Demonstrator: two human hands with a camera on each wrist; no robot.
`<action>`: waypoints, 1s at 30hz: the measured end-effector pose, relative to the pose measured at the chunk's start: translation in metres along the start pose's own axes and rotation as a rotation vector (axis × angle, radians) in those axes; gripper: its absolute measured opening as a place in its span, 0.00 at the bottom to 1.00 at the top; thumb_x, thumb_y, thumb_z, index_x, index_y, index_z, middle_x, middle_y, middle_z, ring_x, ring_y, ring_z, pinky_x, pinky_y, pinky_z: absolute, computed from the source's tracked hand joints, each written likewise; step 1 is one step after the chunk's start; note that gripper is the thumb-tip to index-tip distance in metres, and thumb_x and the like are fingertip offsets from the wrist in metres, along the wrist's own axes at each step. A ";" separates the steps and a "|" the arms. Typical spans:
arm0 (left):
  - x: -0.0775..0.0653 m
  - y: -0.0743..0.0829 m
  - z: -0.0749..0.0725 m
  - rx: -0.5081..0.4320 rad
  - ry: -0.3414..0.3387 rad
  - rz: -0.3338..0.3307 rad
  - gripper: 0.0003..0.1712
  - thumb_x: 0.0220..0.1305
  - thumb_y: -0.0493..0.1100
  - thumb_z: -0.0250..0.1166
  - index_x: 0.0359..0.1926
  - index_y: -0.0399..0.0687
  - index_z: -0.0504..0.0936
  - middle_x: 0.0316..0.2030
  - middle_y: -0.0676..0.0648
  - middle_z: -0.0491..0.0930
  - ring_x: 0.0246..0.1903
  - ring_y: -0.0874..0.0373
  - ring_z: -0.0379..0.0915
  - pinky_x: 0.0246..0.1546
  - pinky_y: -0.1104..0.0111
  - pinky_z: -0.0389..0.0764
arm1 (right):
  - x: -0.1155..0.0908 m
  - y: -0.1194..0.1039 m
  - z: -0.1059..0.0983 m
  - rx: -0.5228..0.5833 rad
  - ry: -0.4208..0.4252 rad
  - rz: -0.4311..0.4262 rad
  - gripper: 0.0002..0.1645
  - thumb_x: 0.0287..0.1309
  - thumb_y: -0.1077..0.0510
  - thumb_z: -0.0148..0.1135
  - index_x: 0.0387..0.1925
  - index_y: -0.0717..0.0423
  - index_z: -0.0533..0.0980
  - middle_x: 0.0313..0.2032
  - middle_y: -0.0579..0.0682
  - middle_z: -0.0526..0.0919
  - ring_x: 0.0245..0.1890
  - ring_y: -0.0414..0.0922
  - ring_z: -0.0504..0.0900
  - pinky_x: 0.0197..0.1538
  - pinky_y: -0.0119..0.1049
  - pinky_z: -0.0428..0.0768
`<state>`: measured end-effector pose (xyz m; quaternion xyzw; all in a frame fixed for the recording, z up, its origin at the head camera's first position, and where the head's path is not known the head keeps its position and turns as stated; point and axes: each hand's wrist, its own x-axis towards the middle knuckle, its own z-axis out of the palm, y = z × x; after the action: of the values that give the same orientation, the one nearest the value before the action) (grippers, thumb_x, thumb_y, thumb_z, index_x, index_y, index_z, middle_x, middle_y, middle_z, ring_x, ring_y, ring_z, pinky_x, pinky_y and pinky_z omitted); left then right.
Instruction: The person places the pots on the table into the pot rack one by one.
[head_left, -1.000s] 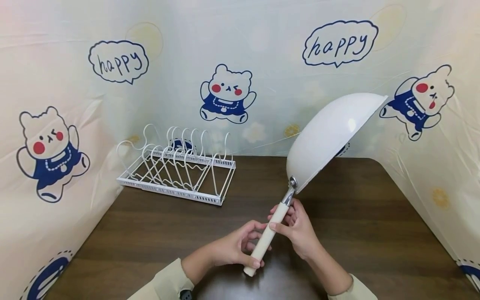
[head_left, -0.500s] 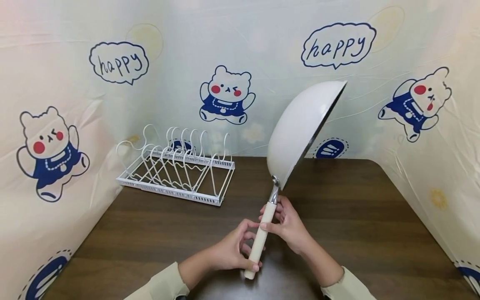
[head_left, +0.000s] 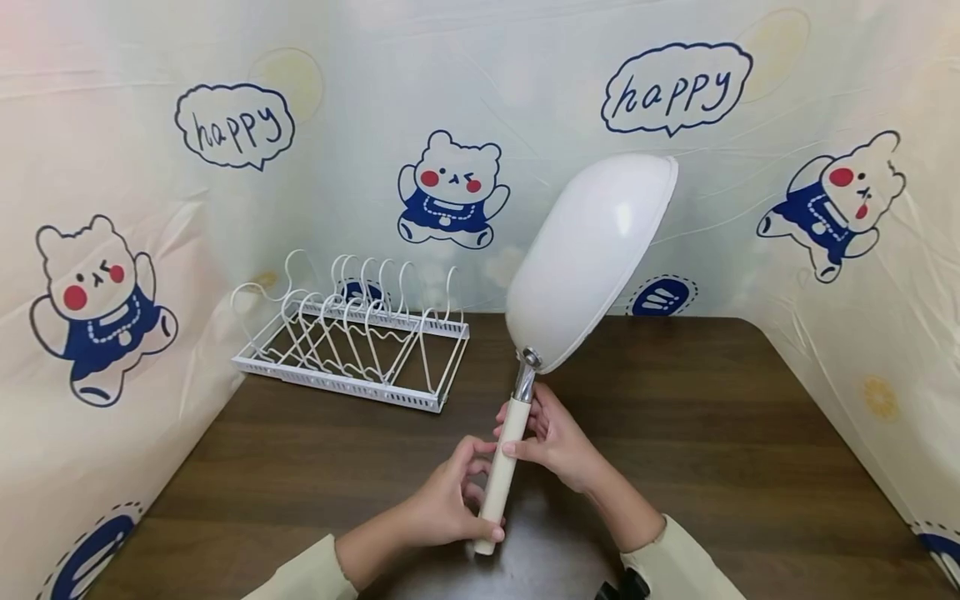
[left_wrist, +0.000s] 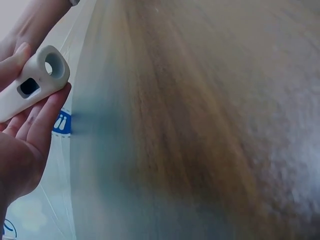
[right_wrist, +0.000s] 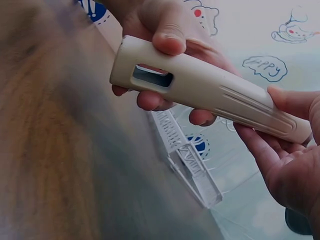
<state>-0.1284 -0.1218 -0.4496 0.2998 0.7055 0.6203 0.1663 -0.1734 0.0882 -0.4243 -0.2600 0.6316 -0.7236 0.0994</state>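
Note:
A white wok (head_left: 588,258) is held up over the table, tilted with its rounded underside toward me and its rim to the right. Its cream handle (head_left: 501,483) slopes down toward me from a metal joint. Near the handle's lower end, my left hand (head_left: 446,500) grips it between thumb and fingers. Higher up, close to the metal joint, my right hand (head_left: 562,450) holds the same handle, thumb in front. The left wrist view shows the handle's butt (left_wrist: 30,87) with its hanging hole and slot. The wok's inside is hidden.
A white wire rack (head_left: 337,387) with several upright loops stands at the back left of the brown wooden table (head_left: 712,467). Behind and at both sides hangs a patterned cloth (head_left: 555,100) with bears and "happy" bubbles.
Both hands have moved left with the wok. The bowl has swung from the right toward the middle, stands more upright, and has turned about its handle to show more of its underside.

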 end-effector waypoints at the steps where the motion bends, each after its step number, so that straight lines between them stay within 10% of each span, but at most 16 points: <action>1: -0.001 0.001 -0.001 0.018 0.017 0.005 0.49 0.42 0.28 0.78 0.60 0.42 0.56 0.50 0.30 0.74 0.30 0.57 0.81 0.30 0.64 0.85 | 0.002 -0.001 0.000 -0.003 -0.010 -0.004 0.46 0.50 0.73 0.68 0.65 0.59 0.55 0.48 0.68 0.73 0.47 0.50 0.81 0.47 0.40 0.83; 30: -0.012 0.016 -0.021 0.357 0.337 0.049 0.51 0.39 0.35 0.82 0.62 0.43 0.61 0.47 0.41 0.79 0.34 0.57 0.80 0.27 0.67 0.84 | 0.056 -0.021 0.011 -0.031 -0.238 -0.069 0.44 0.51 0.76 0.65 0.67 0.61 0.56 0.50 0.64 0.74 0.51 0.60 0.81 0.54 0.48 0.80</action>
<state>-0.1286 -0.1452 -0.4323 0.2337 0.8142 0.5308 -0.0243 -0.2117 0.0560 -0.3889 -0.3673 0.6172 -0.6805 0.1448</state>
